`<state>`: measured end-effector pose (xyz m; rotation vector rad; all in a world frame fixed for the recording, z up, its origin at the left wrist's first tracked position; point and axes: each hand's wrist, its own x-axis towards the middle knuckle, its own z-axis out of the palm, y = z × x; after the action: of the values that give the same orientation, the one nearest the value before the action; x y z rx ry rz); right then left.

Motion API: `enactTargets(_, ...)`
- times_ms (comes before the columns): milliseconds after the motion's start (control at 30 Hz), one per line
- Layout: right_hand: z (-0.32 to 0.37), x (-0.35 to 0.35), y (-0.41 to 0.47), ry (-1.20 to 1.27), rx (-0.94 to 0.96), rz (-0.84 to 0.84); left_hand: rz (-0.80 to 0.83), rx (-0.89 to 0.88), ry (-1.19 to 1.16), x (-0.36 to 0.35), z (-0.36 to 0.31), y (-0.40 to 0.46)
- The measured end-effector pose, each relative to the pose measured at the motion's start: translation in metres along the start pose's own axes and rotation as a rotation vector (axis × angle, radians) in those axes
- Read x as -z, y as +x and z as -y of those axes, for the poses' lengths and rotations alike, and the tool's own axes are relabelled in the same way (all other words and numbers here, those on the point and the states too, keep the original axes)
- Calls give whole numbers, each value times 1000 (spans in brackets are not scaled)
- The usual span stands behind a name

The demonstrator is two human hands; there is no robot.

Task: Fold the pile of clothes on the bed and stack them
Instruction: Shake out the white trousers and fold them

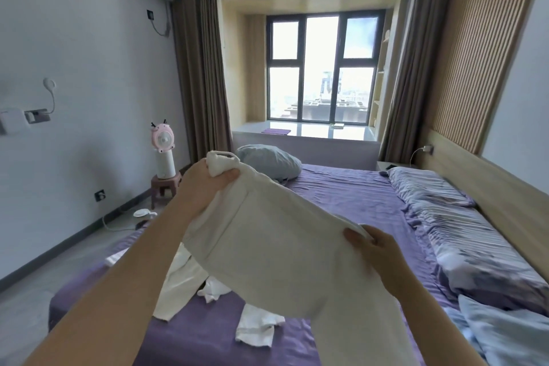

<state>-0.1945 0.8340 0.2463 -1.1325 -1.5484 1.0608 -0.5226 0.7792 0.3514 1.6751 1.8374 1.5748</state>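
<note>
Big white cloth [267,246] held up mid-frame over purple bed [341,193], left hand [208,184] bunched tight on its top corner, right hand [377,249] pinching its edge, more white clothes [190,282] on bed below, lower left.

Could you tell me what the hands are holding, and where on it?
Both grip a white garment: left hand its bunched top corner, right hand its right edge.

Purple-sheeted bed [341,205] bears white clothes [181,285], pillows [427,187], grey bundle [267,162].

2 hands [208,184], 4 white garments [267,246], 3 pillows [427,187]
</note>
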Motion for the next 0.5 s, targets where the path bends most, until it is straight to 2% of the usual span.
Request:
enactTargets(267, -5, -51, 61, -140, 89, -151, -51, 167, -71, -16, 98, 45)
enactTargets(500, -24, -61, 101, -215, 60, -198, 7, 184, -120, -40, 124, 84)
